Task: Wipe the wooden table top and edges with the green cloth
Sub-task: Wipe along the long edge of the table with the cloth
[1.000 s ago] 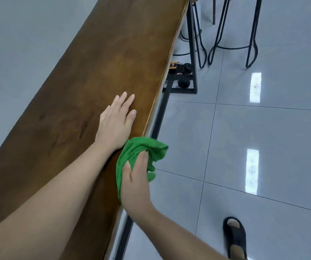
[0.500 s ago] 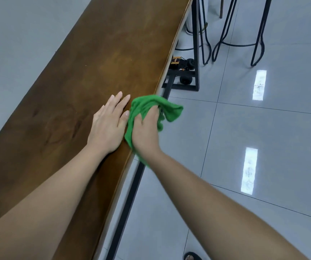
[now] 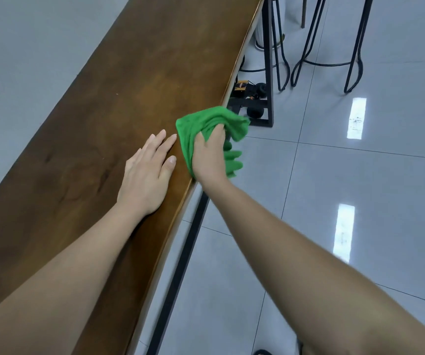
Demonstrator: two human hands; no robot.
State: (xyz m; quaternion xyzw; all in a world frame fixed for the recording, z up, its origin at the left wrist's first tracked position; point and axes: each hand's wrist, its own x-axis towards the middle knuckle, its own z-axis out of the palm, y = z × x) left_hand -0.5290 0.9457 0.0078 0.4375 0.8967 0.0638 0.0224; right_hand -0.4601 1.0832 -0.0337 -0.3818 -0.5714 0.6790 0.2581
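Observation:
A long, narrow wooden table top of dark brown runs from the lower left to the top middle of the head view. My left hand lies flat on it, fingers together, close to the right edge. My right hand grips the bunched green cloth and presses it against the table's right edge, just right of my left hand. Part of the cloth hangs over the edge below my fingers.
Black metal table frame and a floor rail run under the right edge. A small toy vehicle sits on the frame base. Black wire stool legs stand on the glossy grey tiled floor at the upper right.
My right hand has slid the green cloth forward along the table's right edge, from behind my left hand to beside and past its fingertips. The left hand has stayed flat on the top.

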